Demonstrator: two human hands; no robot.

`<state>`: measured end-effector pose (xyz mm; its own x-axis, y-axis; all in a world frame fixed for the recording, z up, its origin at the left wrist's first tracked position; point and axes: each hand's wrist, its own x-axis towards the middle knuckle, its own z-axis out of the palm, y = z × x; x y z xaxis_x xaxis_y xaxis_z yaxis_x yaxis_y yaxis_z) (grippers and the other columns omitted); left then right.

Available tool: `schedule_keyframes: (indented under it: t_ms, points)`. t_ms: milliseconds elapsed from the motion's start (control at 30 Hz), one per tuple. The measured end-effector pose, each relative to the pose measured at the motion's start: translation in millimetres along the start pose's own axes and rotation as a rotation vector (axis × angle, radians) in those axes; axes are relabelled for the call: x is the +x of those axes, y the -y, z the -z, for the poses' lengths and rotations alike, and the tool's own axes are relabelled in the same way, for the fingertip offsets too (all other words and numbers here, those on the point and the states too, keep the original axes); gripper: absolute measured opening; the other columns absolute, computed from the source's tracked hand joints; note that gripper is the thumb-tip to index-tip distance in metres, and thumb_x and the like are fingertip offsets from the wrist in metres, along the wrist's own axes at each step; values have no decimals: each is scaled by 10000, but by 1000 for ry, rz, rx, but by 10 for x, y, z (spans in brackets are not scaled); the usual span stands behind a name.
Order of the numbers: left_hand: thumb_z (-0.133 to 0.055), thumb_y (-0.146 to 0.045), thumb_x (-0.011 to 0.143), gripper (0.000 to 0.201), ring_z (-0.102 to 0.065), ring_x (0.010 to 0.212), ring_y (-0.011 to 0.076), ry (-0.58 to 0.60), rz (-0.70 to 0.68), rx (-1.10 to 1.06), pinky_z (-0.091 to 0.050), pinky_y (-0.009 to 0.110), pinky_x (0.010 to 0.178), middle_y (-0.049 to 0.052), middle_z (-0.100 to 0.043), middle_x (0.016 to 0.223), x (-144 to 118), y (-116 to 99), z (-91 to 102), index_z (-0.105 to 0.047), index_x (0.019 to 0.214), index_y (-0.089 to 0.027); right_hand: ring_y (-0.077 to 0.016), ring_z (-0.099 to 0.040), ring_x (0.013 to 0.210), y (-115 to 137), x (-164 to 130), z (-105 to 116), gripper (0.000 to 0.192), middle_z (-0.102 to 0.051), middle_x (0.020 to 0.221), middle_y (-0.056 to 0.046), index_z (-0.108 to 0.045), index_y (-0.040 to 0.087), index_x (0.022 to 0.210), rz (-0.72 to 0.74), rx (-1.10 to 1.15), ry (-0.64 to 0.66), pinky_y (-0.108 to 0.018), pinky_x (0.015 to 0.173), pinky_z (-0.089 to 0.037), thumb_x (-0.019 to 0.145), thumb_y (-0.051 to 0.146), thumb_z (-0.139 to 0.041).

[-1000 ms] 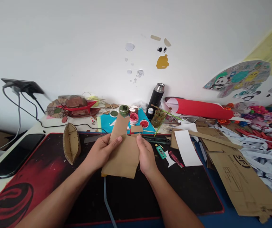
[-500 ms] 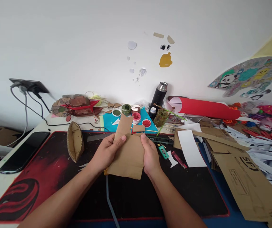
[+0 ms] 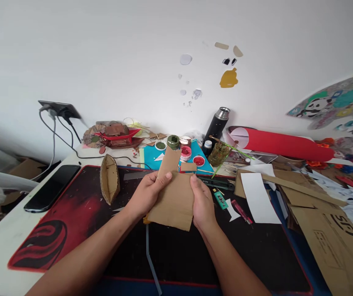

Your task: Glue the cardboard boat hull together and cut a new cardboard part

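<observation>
Both my hands grip a flat, roughly square piece of brown cardboard (image 3: 176,201) above the dark desk mat. My left hand (image 3: 147,192) pinches its left side, thumb on top, where a narrower cardboard strip (image 3: 170,159) sticks up beyond the far edge. Whether strip and square are joined, I cannot tell. Closed on the right edge is my right hand (image 3: 203,201), thumb near the upper right corner. Below the cardboard's lower left corner shows a bit of something yellow (image 3: 146,220), with a bluish-grey band (image 3: 152,259) running toward me. A small cardboard boat shape (image 3: 110,179) stands left of my hands.
Open paint pots (image 3: 185,153) stand on blue paper behind my hands, near a black thermos (image 3: 216,125). To the right lie a green box cutter (image 3: 220,199), a dark red pen-like tool (image 3: 241,211), white paper (image 3: 260,197) and cardboard sheets (image 3: 324,234). A phone (image 3: 52,188) lies left.
The camera view has turned a little left, so the scene sits farther right. My hands keep the same hold on the cardboard.
</observation>
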<state>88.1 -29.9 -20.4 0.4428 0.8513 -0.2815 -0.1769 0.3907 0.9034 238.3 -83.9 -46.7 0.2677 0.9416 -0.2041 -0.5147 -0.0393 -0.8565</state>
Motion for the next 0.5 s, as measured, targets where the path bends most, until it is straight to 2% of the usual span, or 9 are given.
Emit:
schedule_keyframes:
  t_ms: [133, 233, 367, 500]
  points:
    - [-821, -713, 781, 611, -742, 690, 249, 1, 20, 30, -576, 332, 656, 103, -805, 877, 12, 11, 56, -781, 1041, -162, -346, -778, 985, -2, 31, -11, 558, -842, 1018, -101, -822, 191, 1050, -25, 20, -37, -418, 826, -615, 798, 689, -830]
    - [-830, -708, 774, 596, -724, 706, 237, 31, 30, 72, -559, 316, 653, 90, -788, 878, 13, -13, 126, -788, 1039, -175, -346, -780, 967, 16, 65, 9, 568, -840, 1000, -102, -814, 187, 1036, -2, 41, -108, -422, 805, -620, 778, 693, -840]
    - [-872, -659, 751, 509, -642, 651, 179, 98, 22, 222, -476, 254, 580, 48, -735, 816, 20, -59, 195, -776, 894, -180, -336, -783, 913, 43, 121, 63, 591, -836, 968, -103, -799, 180, 1043, 22, 88, -210, -421, 768, -621, 771, 704, -832]
    - [-838, -671, 780, 506, -484, 533, 124, 9, -54, 272, -343, 220, 480, -7, -607, 667, 46, -69, 221, -679, 756, -191, -319, -775, 918, 29, 133, 78, 556, -837, 1024, -99, -798, 182, 1054, 33, 86, -184, -406, 784, -609, 797, 674, -829]
